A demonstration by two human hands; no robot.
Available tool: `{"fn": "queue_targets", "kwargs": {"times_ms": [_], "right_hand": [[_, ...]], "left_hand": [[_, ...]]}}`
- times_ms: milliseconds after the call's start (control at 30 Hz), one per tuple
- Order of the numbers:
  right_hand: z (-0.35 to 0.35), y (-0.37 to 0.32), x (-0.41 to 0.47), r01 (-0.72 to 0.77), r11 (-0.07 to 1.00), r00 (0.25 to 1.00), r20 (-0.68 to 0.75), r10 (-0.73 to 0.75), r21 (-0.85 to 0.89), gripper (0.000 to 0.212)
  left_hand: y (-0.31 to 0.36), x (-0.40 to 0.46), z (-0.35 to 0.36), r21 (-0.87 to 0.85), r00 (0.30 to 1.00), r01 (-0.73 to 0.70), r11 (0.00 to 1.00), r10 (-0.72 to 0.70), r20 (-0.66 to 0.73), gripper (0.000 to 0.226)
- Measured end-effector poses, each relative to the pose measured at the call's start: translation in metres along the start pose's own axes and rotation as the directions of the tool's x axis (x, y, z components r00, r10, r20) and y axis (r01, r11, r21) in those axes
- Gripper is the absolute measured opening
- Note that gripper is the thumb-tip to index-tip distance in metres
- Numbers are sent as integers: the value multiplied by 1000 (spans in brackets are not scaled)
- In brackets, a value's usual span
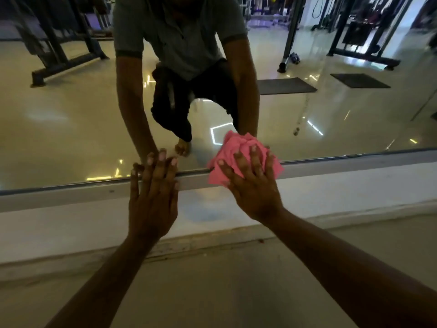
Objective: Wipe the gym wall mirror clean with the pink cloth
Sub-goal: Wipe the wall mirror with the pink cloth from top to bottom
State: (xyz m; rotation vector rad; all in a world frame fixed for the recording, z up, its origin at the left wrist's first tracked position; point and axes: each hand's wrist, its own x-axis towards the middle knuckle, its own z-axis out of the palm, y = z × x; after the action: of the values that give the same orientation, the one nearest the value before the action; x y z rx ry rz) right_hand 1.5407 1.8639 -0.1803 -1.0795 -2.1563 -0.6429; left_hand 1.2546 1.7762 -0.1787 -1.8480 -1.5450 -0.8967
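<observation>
Both hands at the bottom edge of the gym wall mirror (71, 119), pink cloth (238, 150) under the right one.

Right hand (253, 185): fingers spread and straight, palm pressing the cloth against the glass and the metal bottom frame (354, 162). Cloth is bunched and wrinkled, bright pink, sticking out past the fingertips above and to the left of the hand; its lower corner overlaps the frame. Left hand (153, 197): flat, fingers extended and slightly apart, holds nothing, fingertips on the glass just above the frame, beside the right hand with a gap between them. White ledge (59, 223) below both hands. Mirror shows the person's reflection, glossy floor, dark floor mats (286, 85), gym machine frames (59, 55).
</observation>
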Motion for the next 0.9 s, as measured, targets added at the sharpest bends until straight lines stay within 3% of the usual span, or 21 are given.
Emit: {"fn": "queue_targets", "kwargs": {"times_ms": [67, 133, 233, 300, 400, 467, 633, 800, 867, 900], "right_hand": [[12, -48, 18, 57, 998, 998, 5, -57, 41, 68], [15, -48, 1, 72, 996, 997, 29, -73, 44, 77], [8, -10, -30, -34, 999, 999, 31, 35, -34, 91], [12, -24, -15, -107, 994, 994, -26, 108, 24, 79], [21, -81, 20, 121, 991, 993, -19, -120, 50, 68], [26, -78, 17, 218, 975, 976, -26, -218, 34, 70], [7, -66, 33, -167, 978, 978, -104, 181, 125, 71], [-18, -73, 84, 19, 998, 988, -152, -8, 68, 66], [-39, -61, 107, -212, 972, 941, -249, 231, 101, 67], [-50, -67, 127, -355, 918, 873, -290, 392, 175, 67]], "left_hand": [[-7, -1, -4, 10, 1000, -19, 1000, 19, -6, 67], [-20, 0, -9, 15, 1000, -7, 1000, 7, -12, 71], [-35, -5, -13, 26, 1000, -18, 999, 18, -13, 68], [-44, -7, -14, 32, 998, -56, 998, 56, 6, 66], [-54, -7, -10, 63, 994, -100, 993, 98, 45, 66], [-54, -7, -10, 83, 994, -100, 992, 96, 47, 68], [-39, 2, -23, 114, 999, 47, 992, -46, -18, 70], [-30, 52, -44, 102, 996, 24, 994, -15, -86, 64], [-34, 74, -56, 105, 989, 67, 992, -52, -135, 64], [-34, 85, -60, 109, 987, 79, 991, -62, -151, 64]]}}
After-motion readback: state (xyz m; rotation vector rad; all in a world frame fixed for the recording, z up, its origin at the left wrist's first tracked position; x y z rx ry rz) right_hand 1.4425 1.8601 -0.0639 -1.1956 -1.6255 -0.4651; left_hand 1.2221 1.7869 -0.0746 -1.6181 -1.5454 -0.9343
